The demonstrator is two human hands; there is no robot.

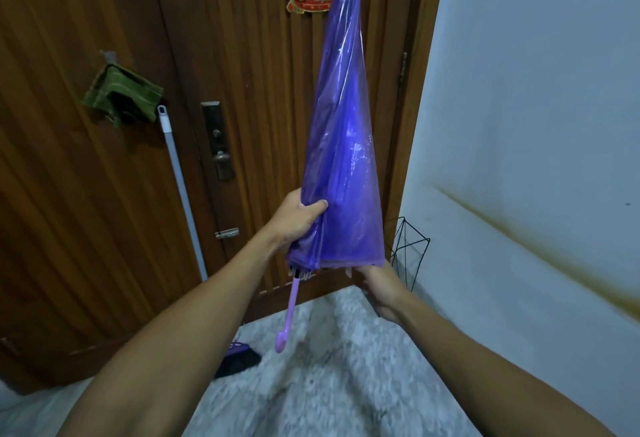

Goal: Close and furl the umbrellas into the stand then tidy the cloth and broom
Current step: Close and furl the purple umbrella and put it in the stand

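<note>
A translucent purple umbrella (343,145) is collapsed and held tip-up in front of the door, its lilac hooked handle (289,315) hanging below. My left hand (296,216) grips the loose canopy on its left side, thumb over the plastic. My right hand (379,289) holds the canopy's lower right hem, fingers partly hidden behind it. A black wire umbrella stand (410,249) sits in the corner just right of the umbrella. A green cloth (121,95) hangs on a door hook. The broom (180,190) leans against the door, its dark head (239,360) on the floor.
The brown wooden door (242,72) with a lock plate (216,140) fills the background. A white wall (536,107) with a brown stain stands to the right. A shaggy grey rug (339,367) covers the floor below my arms.
</note>
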